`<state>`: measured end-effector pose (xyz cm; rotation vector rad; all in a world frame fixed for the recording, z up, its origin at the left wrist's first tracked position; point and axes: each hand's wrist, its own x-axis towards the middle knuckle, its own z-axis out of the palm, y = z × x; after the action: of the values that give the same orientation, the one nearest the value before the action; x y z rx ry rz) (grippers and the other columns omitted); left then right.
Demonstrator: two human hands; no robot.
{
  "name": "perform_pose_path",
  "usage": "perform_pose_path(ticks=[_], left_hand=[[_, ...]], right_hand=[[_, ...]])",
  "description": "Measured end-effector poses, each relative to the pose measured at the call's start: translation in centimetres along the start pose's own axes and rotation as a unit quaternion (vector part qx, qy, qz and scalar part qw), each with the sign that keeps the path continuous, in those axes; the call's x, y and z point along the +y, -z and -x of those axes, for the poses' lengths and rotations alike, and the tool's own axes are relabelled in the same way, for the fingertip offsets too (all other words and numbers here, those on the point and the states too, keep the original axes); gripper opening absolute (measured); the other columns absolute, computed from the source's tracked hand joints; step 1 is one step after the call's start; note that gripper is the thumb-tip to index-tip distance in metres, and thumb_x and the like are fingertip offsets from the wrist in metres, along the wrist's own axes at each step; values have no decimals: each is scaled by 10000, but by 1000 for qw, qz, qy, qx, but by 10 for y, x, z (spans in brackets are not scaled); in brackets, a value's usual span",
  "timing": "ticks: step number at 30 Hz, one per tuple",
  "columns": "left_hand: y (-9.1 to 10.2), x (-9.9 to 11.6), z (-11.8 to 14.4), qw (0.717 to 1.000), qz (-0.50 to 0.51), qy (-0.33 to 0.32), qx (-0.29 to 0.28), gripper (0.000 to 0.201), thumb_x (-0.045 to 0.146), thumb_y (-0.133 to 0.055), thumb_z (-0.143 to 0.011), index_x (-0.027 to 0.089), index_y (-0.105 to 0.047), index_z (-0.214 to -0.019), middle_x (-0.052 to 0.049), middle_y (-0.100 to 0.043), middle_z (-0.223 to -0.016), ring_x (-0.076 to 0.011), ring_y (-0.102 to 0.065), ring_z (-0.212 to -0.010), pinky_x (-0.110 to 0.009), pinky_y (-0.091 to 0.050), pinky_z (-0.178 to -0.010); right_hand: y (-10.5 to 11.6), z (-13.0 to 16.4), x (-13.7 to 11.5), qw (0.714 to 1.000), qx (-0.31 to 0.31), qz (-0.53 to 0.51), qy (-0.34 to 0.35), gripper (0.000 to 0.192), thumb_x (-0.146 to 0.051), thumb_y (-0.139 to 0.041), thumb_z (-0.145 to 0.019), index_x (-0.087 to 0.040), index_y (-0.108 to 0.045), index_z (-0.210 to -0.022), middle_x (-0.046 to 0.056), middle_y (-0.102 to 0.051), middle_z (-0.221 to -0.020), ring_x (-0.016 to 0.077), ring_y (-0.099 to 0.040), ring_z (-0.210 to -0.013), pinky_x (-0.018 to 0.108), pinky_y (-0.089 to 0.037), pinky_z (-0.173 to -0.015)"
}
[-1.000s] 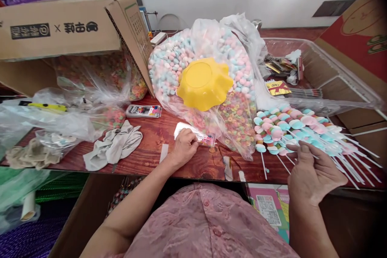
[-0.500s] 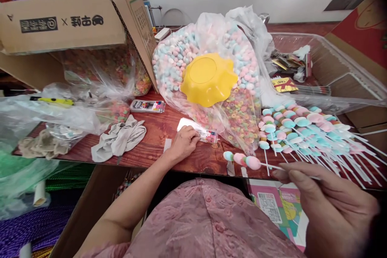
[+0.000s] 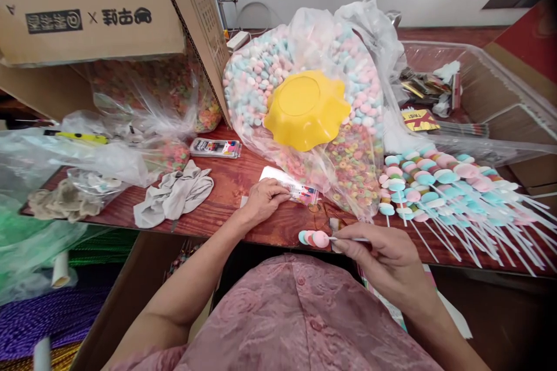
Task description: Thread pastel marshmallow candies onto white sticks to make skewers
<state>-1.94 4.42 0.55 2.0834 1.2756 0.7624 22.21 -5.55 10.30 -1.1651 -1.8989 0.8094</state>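
My right hand [image 3: 383,255] pinches the white stick of a marshmallow skewer [image 3: 314,238], held level over the table's front edge. Its candies are blue and pink, with the tip pointing left. My left hand [image 3: 266,202] rests on the table with fingers curled onto a printed plastic packet [image 3: 300,190]; the fingertips are partly hidden. To the right lies a pile of finished-looking marshmallow skewers [image 3: 435,185], sticks toward me. Behind the packet sits a big clear bag of marshmallows [image 3: 256,69] and ring candies [image 3: 354,156], with an upturned yellow scalloped bowl [image 3: 307,110] on it.
An open cardboard box [image 3: 108,17] with bagged candy stands at the left. Before it lie a grey cloth [image 3: 178,194], a yellow cutter [image 3: 78,137] and a packet stack [image 3: 216,148]. A clear plastic bin [image 3: 474,58] stands back right, near twist ties [image 3: 420,120].
My right hand has moved left and inward, carrying the skewer nearer my left hand. The left hand stays on the packet. The view has shifted slightly.
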Motion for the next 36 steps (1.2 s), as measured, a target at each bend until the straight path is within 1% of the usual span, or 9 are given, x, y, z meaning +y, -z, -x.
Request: perform_pose_path(ticks=[5,8,14,19,23,25,28,32,36], left_hand=[[2,-2,-4,1000,14,6,-7,120,199,-650,-840,176,-754,-784,-37,-688,-788,-161,-599,-796,-284,-435,-757],[3,-3,-6,998,40,32,-20,113,189,-656,-820,170,-743,-750,-22,-679,-763,-150,-598,-768,-266,-431,-729],[8,-1,-9,990,80,106,-54,61,212,-735,-725,171,-740,-680,-11,-692,-733,-158,-604,-744,-267,-439,-730],[12,-4,-12,988,96,78,-88,53,218,-736,-718,172,-763,-716,-29,-706,-769,-169,-614,-775,-275,-444,-755],[15,-8,-12,987,106,59,-107,78,223,-714,-744,175,-775,-749,-27,-701,-768,-156,-610,-754,-273,-442,-759],[15,-9,-12,986,108,57,-111,80,226,-710,-750,181,-775,-751,-21,-699,-770,-149,-606,-744,-269,-439,-758],[16,-9,-13,985,116,58,-112,74,225,-713,-745,184,-774,-739,-20,-699,-772,-147,-608,-749,-267,-439,-762],[15,-6,-12,983,133,65,-109,63,215,-720,-729,176,-767,-712,-21,-691,-756,-144,-602,-742,-260,-436,-744],[16,-1,-10,979,148,75,-116,71,217,-718,-722,172,-758,-685,-7,-661,-698,-132,-573,-697,-253,-421,-706]], right_hand=[[-2,4,13,995,-32,-76,-59,146,-278,-598,-904,-217,-723,-857,12,-716,-735,146,-645,-625,251,-490,-561],[-7,7,19,997,-36,-64,-27,188,-236,-518,-946,-203,-689,-875,12,-688,-732,133,-627,-623,252,-489,-580],[-9,9,20,993,18,95,66,140,-136,-513,-934,-195,-637,-912,21,-691,-794,140,-639,-699,274,-483,-672],[-5,10,18,995,16,66,67,152,-120,-513,-929,-203,-639,-912,18,-681,-800,148,-629,-730,283,-484,-681],[2,19,30,996,92,10,9,148,-147,-556,-918,-225,-682,-920,13,-699,-844,151,-652,-764,279,-503,-690],[3,24,38,988,153,-14,-17,162,-163,-582,-909,-248,-711,-959,8,-714,-872,152,-664,-781,276,-523,-696],[-3,26,47,971,228,-55,-53,158,-192,-613,-897,-265,-739,-957,-6,-729,-838,133,-664,-690,261,-540,-646],[-17,22,54,960,252,-102,-70,139,-225,-621,-895,-262,-753,-919,-8,-739,-827,129,-664,-655,261,-547,-622],[-25,18,58,955,276,-91,-54,153,-213,-622,-891,-268,-753,-948,-13,-742,-840,124,-657,-673,259,-540,-642]])
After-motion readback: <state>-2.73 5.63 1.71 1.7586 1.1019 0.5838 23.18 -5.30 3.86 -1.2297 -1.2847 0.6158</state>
